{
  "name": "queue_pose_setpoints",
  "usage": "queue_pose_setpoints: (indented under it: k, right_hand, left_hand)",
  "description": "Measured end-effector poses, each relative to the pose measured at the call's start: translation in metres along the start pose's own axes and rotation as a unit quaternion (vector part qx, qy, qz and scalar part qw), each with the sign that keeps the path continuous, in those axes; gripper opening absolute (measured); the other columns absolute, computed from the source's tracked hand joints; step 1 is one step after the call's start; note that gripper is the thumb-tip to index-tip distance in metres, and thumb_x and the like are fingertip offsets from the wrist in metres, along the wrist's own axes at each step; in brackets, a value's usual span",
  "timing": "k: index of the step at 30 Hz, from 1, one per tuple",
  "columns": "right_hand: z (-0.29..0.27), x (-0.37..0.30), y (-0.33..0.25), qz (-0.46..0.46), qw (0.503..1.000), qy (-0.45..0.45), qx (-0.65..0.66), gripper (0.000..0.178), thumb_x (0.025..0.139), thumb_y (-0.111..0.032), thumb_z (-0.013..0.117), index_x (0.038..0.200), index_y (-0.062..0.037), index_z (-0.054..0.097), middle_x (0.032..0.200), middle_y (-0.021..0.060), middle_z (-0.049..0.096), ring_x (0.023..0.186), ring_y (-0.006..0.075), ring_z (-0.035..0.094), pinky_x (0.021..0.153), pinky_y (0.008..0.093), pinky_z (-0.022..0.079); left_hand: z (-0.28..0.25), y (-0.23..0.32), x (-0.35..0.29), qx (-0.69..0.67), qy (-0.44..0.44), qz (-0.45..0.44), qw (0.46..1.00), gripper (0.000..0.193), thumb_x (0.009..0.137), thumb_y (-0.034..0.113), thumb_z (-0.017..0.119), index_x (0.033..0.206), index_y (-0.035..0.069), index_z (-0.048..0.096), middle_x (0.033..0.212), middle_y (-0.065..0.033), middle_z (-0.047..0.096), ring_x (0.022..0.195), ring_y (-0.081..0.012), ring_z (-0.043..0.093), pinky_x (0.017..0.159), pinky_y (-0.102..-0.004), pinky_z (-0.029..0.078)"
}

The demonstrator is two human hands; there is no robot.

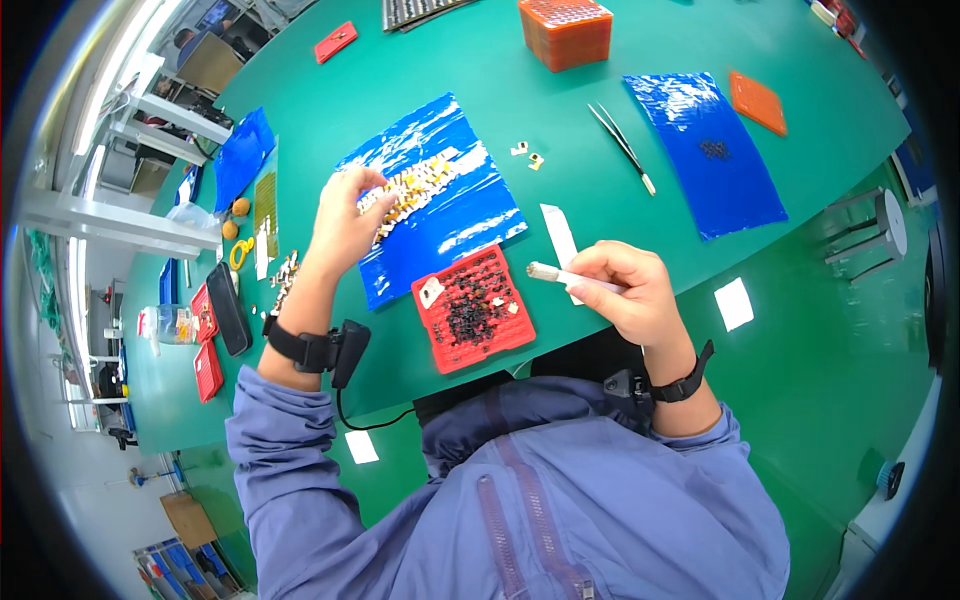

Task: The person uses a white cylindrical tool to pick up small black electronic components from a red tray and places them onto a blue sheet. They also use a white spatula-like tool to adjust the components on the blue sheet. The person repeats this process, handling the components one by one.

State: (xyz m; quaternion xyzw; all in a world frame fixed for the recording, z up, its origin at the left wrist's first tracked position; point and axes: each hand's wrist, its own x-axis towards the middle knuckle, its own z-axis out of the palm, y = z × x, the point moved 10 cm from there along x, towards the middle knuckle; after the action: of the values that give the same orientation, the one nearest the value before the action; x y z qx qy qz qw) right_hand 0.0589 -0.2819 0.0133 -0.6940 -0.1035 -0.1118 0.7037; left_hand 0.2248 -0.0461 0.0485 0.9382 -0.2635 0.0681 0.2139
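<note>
My left hand (345, 220) reaches to the left edge of a pile of small white and yellow parts (425, 187). Its thumb and forefinger are bent but apart, at the parts. The pile lies on a shiny blue sheet (385, 285). In my right hand (628, 290) is a slim white stick-shaped tool (548, 272), its darker tip pointing left. Between the hands sits a red tray (440, 357) scattered with small black parts (472, 318) and a few pale pieces. A white strip (557, 232) lies beside the right hand.
Tweezers (625, 148) and a second blue sheet (745, 195) with tiny dark parts lie at right. Small pale pieces (535, 161) are farther back, near an orange box stack (567, 40). At left are yellow scissors (240, 253) and a black case (229, 308).
</note>
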Motion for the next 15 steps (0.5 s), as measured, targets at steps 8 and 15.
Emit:
queue_pose_setpoints:
  k: [8,15]
  right_hand:
    - [0.002,0.000,-0.005,-0.019,1.000,-0.004,0.008,0.010,0.080,-0.003,0.067,0.088,0.0022,0.064,0.068,-0.0019,0.051,0.054,0.0025,0.036,0.048,0.0205,0.028]
    - [0.006,-0.002,0.004,0.009,0.999,0.000,0.034,0.009,0.081,-0.002,0.065,0.088,0.0031,0.063,0.069,-0.0018,0.052,0.056,0.0031,0.038,0.049,0.0203,0.029]
  left_hand:
    - [-0.054,-0.080,-0.078,0.059,-0.107,-0.076,0.990,0.021,0.076,0.013,0.070,0.092,0.003,0.062,0.091,-0.0101,0.058,0.090,-0.0220,0.056,0.081,-0.0322,0.043]
    - [-0.035,-0.079,-0.112,0.039,-0.092,-0.119,0.988,0.011,0.076,0.013,0.068,0.083,0.008,0.060,0.088,-0.0112,0.051,0.096,-0.0297,0.046,0.083,-0.0392,0.037]
